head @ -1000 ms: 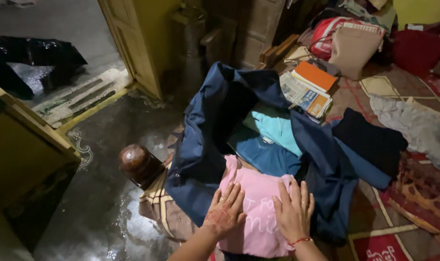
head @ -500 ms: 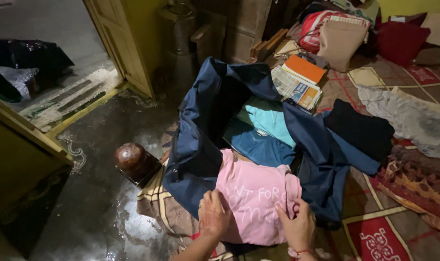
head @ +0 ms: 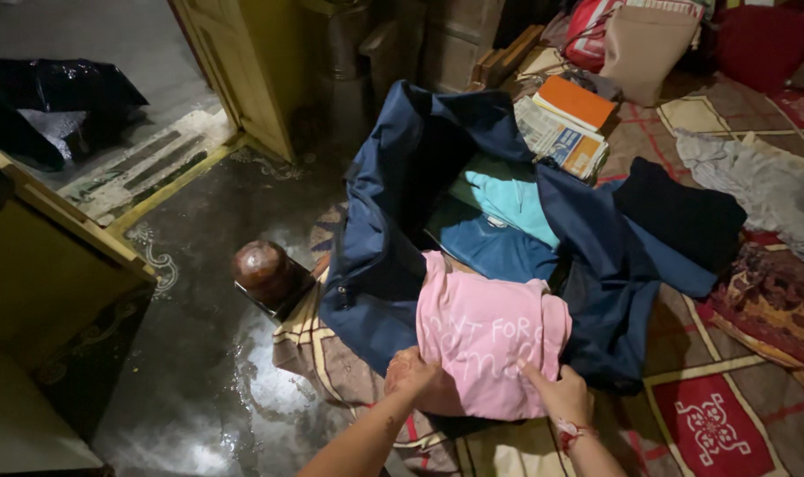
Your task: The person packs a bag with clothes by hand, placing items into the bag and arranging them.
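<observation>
A: Where's the pink T-shirt [head: 490, 340]?
B: Folded on the open navy duffel bag [head: 393, 221], near end, long axis running near-far.
A: Grips?
B: Left hand [head: 411, 371], right hand [head: 563, 395] each pinch its near corners.

Patterned rug [head: 729, 424] under navy bag [head: 375, 265]

pink folded cotton shirt [head: 490, 344]: soft, matt | navy fabric duffel bag [head: 375, 256]: smooth weave | grey floor, lower left [head: 199, 353]: wet-glossy
</observation>
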